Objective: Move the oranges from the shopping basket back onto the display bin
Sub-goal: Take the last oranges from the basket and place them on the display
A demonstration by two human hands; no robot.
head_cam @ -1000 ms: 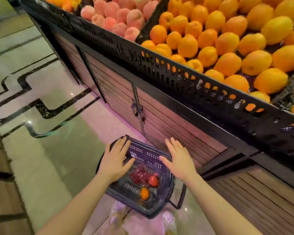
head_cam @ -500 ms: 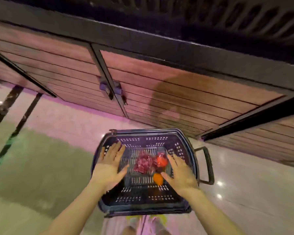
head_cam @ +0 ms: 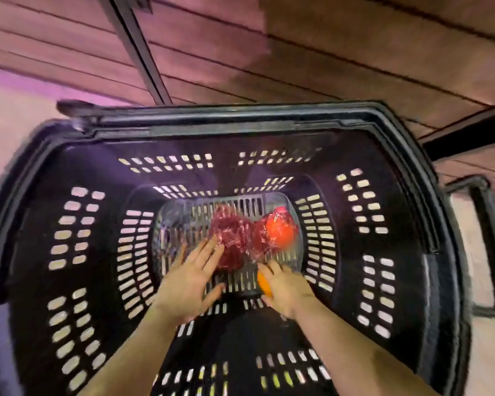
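Observation:
A black slotted shopping basket point(head_cam: 240, 130) fills the view on the floor. On its bottom lies a small orange point(head_cam: 263, 282), mostly covered by my right hand point(head_cam: 286, 290), whose fingers curl over it. My left hand point(head_cam: 189, 284) hovers open just left of it, fingers spread, fingertips near a dark red wrapped bundle point(head_cam: 229, 238). A reddish-orange fruit in clear wrap point(head_cam: 277, 230) lies to the right of that bundle. The display bin is out of view.
The brown slatted cabinet front point(head_cam: 326, 52) of the display stand rises right behind the basket. The basket's handle point(head_cam: 486, 252) hangs down on the right. Pale glossy floor point(head_cam: 12, 115) shows at the left.
The view dropped from the display bin down into the basket. Both hands went from above the rim to the basket's bottom, and my right hand has reached the orange.

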